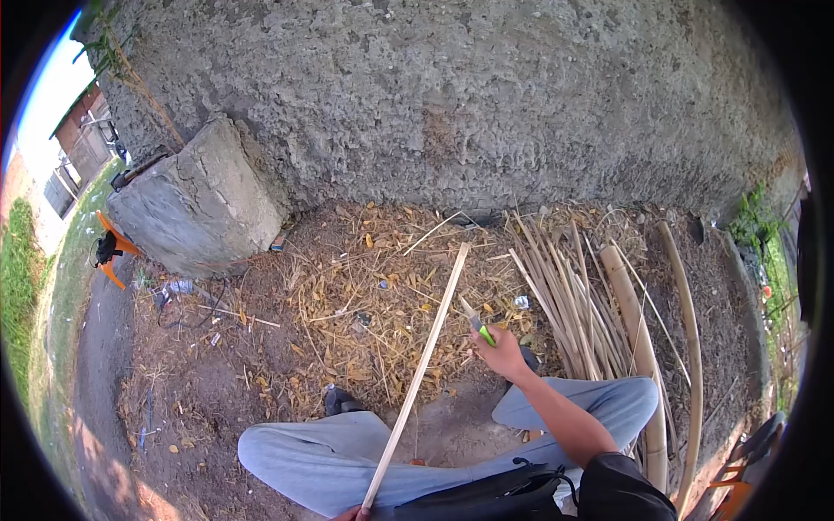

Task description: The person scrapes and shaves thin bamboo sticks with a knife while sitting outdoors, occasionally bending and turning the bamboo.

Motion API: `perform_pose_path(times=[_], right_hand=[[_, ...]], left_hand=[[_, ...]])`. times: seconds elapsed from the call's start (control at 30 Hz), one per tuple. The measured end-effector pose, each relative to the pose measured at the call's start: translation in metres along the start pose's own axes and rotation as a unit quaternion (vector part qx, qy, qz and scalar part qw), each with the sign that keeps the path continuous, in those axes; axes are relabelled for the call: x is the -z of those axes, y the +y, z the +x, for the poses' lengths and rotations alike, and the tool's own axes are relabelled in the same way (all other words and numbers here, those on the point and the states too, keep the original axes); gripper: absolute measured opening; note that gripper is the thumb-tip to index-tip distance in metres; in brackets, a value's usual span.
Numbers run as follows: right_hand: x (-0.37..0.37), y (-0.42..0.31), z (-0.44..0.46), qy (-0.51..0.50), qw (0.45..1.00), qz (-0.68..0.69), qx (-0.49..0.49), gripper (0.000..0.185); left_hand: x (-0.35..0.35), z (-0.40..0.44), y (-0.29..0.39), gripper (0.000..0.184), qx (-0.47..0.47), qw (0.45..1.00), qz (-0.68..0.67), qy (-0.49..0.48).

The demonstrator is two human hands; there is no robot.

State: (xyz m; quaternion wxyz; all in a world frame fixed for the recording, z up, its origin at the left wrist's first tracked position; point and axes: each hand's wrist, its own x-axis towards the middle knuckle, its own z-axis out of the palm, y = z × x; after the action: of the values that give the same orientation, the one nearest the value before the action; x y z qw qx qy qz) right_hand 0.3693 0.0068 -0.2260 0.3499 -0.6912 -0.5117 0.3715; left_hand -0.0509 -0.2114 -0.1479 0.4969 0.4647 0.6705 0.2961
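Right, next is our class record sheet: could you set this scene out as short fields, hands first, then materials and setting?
Left hand: holds long, pale, flat wooden strip; hand partly out of frame
Right hand: holds short green-handled knife
Knife and strip: gap visible between them
On the right: heap of thin pale sticks; thick tan pole
Ground: brown soil strewn with yellow leaves
Ahead: rough grey wall; at left, angular grey block

Bright green knife handle [487, 336], pale tan strip [433, 326], grey trousers [321, 453], yellow leaves [356, 373].
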Motion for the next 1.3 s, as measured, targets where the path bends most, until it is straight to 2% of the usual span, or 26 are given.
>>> perform_pose_path(times=[0.07,0.1,0.17,0.2,0.23,0.3,0.33,0.37,0.43,0.47,0.57,0.6,0.73,0.83,0.9,0.93,1.0,1.13,1.23,1.3], right_hand=[[0.003,-0.027,-0.007,0.197,0.979,0.043,0.02,0.027],[0.001,-0.03,-0.01,0.198,0.979,0.042,0.02,0.027],[-0.004,-0.031,-0.017,0.353,0.925,0.029,0.138,0.026],[0.004,-0.027,-0.016,0.149,0.956,-0.252,0.009,0.027],[0.01,-0.01,-0.015,0.148,0.956,-0.252,0.007,0.027],[0.005,0.029,-0.011,-0.055,0.909,-0.412,0.012,0.036],[0.009,0.01,-0.013,0.005,0.931,-0.364,0.0,0.041],[0.014,-0.002,-0.009,0.004,0.931,-0.366,0.005,0.041],[0.02,-0.018,-0.014,0.072,0.971,-0.227,-0.002,0.041],[0.024,-0.04,-0.022,0.098,0.977,-0.188,0.017,0.038],[0.032,-0.047,-0.019,0.133,0.981,-0.136,0.042,0.035],[0.029,-0.046,-0.018,0.17,0.98,-0.061,0.085,0.033],[0.034,-0.091,-0.036,0.168,0.982,-0.05,0.062,0.032],[0.031,-0.098,-0.037,0.168,0.978,-0.069,0.103,0.029],[0.026,-0.102,-0.036,0.17,0.951,-0.049,0.255,0.021],[0.023,-0.103,-0.034,0.17,0.951,-0.048,0.255,0.021],[0.018,-0.106,-0.032,0.158,0.923,-0.067,0.346,0.017],[0.013,-0.117,-0.034,0.109,0.932,-0.078,0.336,0.018],[0.011,-0.117,-0.03,0.107,0.931,-0.056,0.345,0.022],[0.014,-0.12,-0.032,0.169,0.924,-0.163,0.302,0.035]], left_hand=[[0.002,0.003,-0.003,0.027,-0.021,0.999,-0.024,-0.004],[0.005,0.004,-0.002,0.027,-0.021,0.999,-0.025,-0.006],[0.013,0.006,0.001,0.028,-0.076,0.991,0.109,0.028],[0.015,0.005,0.002,0.028,-0.074,0.991,0.11,0.027],[0.016,0.006,0.005,0.027,-0.078,0.988,0.13,0.041],[0.025,0.007,0.006,0.026,-0.085,0.978,0.177,0.071],[0.031,0.011,-0.006,0.025,-0.12,0.972,0.187,0.078],[0.033,0.013,-0.004,0.025,-0.119,0.972,0.183,0.082],[0.041,0.01,-0.001,0.024,-0.122,0.972,0.176,0.098],[0.044,0.01,-0.003,0.024,-0.131,0.967,0.185,0.118],[0.057,0.013,0.009,0.025,-0.116,0.961,0.231,0.097],[0.057,0.014,0.004,0.025,-0.12,0.965,0.203,0.112],[0.054,0.014,0.011,0.024,-0.117,0.966,0.199,0.114],[0.054,0.016,0.016,0.022,-0.156,0.956,0.22,0.112],[0.057,0.017,0.014,0.021,-0.174,0.946,0.252,0.102],[0.058,0.018,0.013,0.021,-0.175,0.946,0.253,0.103],[0.06,0.019,0.011,0.02,-0.188,0.946,0.237,0.117],[0.061,0.017,0.035,0.019,-0.171,0.94,0.267,0.128],[0.066,0.018,0.041,0.019,-0.211,0.926,0.283,0.135],[0.069,0.018,0.048,0.019,-0.22,0.916,0.3,0.148]])
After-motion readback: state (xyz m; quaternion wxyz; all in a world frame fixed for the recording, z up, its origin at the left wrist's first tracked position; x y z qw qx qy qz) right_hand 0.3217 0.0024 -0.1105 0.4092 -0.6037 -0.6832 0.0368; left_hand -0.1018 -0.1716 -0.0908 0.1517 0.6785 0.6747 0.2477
